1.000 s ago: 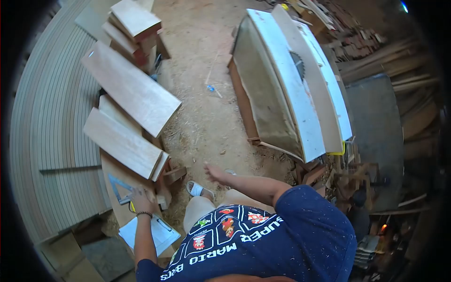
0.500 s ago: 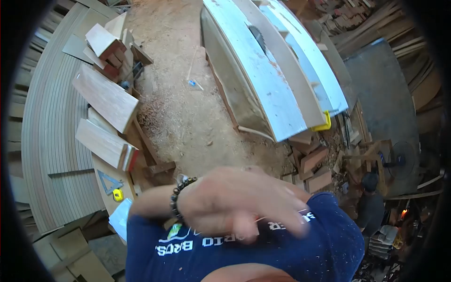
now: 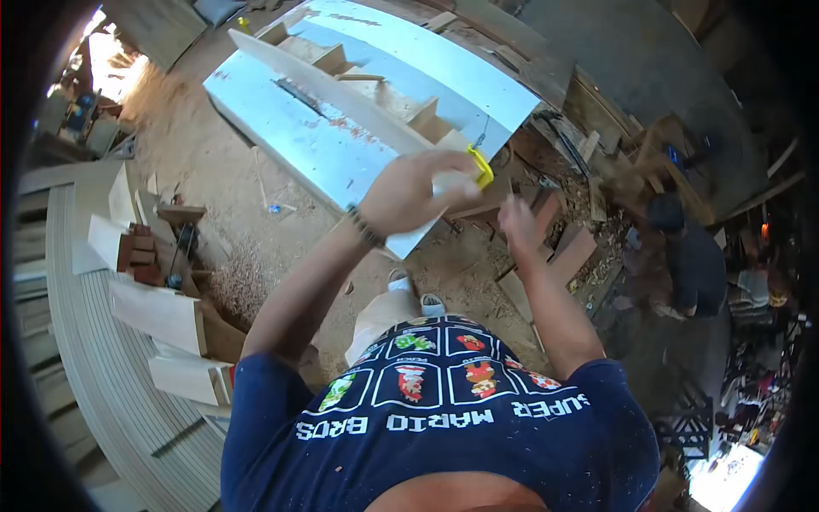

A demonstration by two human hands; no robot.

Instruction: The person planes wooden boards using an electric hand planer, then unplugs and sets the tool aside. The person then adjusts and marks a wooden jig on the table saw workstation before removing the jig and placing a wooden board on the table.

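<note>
My left hand (image 3: 405, 194), with a beaded bracelet (image 3: 365, 226) at its wrist, is raised over the near edge of the white-topped saw table (image 3: 299, 141). Its thumb and fingers are apart, and nothing shows between them. Just beyond its fingertips is a yellow handle-like piece (image 3: 483, 167) at the table's corner; whether they touch I cannot tell. My right hand (image 3: 520, 229) is raised to the right of it, above wood offcuts. Its fingers are blurred, and a small dark bit shows at their tips.
A long board fence (image 3: 328, 85) and a dark saw blade (image 3: 299, 96) stand on the table. Boards (image 3: 155, 311) lie on stacked panels (image 3: 90, 358) at left. Brown wood blocks (image 3: 570, 254) lie at right, near another person (image 3: 693, 260). Sawdust covers the floor (image 3: 243, 213).
My left hand has moved from in front of my chest up and out over the table edge. My right hand has come into view. The view has turned, and the table appears nearer.
</note>
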